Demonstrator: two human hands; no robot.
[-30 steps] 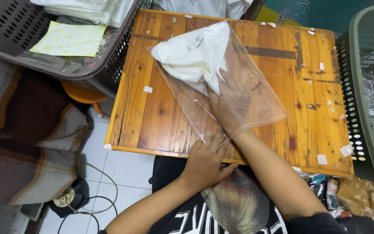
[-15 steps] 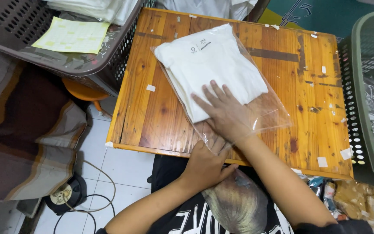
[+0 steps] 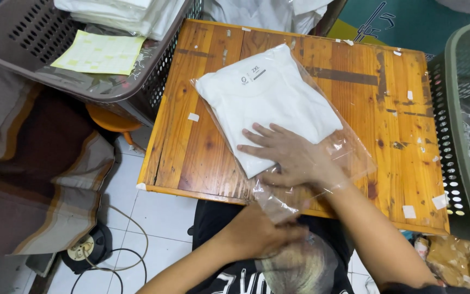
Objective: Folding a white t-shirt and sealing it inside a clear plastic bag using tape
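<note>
A folded white T-shirt [image 3: 267,98] lies flat inside a clear plastic bag [image 3: 354,155] on a wooden table [image 3: 393,98]. My right hand [image 3: 289,155] is inside the bag, palm down with fingers spread, pressing on the shirt's near corner. My left hand [image 3: 267,234] is just below the table's near edge, pinching the crumpled open end of the bag. The shirt's neck label faces up at the far end.
A grey perforated basket [image 3: 39,49] at upper left holds folded white garments and a yellow paper sheet [image 3: 99,51]. A green basket [image 3: 463,136] stands against the table's right side. An orange stool [image 3: 112,120], striped fabric and a floor cable [image 3: 88,247] are at left.
The bag was raised with the shirt bunched at its top. Now bag and shirt lie flat on the table, the shirt further in, with my right hand spread on it.
</note>
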